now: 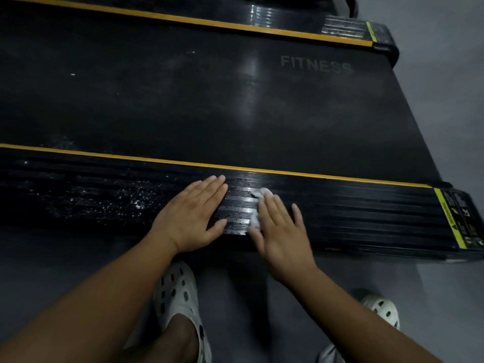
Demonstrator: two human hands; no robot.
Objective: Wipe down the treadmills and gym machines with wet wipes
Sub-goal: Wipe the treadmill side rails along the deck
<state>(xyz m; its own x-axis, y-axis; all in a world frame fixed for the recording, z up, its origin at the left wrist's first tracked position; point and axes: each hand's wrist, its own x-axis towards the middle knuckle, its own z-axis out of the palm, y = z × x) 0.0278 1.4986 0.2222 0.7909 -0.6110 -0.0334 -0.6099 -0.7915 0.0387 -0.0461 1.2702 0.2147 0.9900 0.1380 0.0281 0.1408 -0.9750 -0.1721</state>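
Note:
A black treadmill fills the view, its belt point(209, 100) printed with the word FITNESS. The near ribbed side rail point(366, 216) runs left to right under a yellow stripe. My left hand point(192, 213) lies flat on this rail with straight fingers. Just to its right, my right hand point(281, 231) presses a small white wet wipe point(258, 203) onto the rail with flat fingers; most of the wipe is hidden under the palm. The rail shines wet between my hands, and white specks cover it to the left.
The far side rail point(235, 19) with its yellow stripe lies at the top. A yellow warning label point(455, 218) marks the near rail's right end. Grey floor point(445, 100) surrounds the treadmill's rear end. My feet in white perforated clogs point(175, 292) stand below the rail.

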